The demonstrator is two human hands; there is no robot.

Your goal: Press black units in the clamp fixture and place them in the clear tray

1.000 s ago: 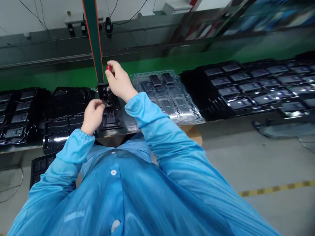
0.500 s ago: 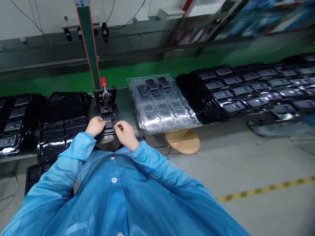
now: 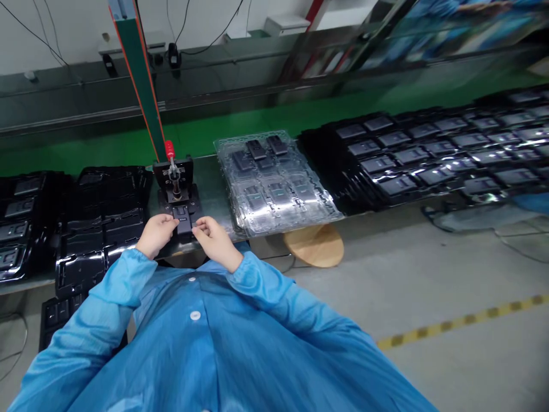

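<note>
A small dark rectangular plastic housing lies at the front of a black clamp fixture with a red handle. My left hand pinches the housing's left edge between thumb and fingertips. On the opposite edge, the thumb and fingers of my right hand are closed at the housing's right side. The fixture's toggle lever stands upright behind the part. The housing's underside is hidden.
To the right of the fixture is a stack of clear trays holding several dark housings. Black trays with more parts extend farther right. Other black trays lie to the left. A round wooden stool stands below the table edge.
My right hand's fingers have straightened and come against the housing's right edge. The housing seems to have shifted slightly towards me. My view has turned a little.
</note>
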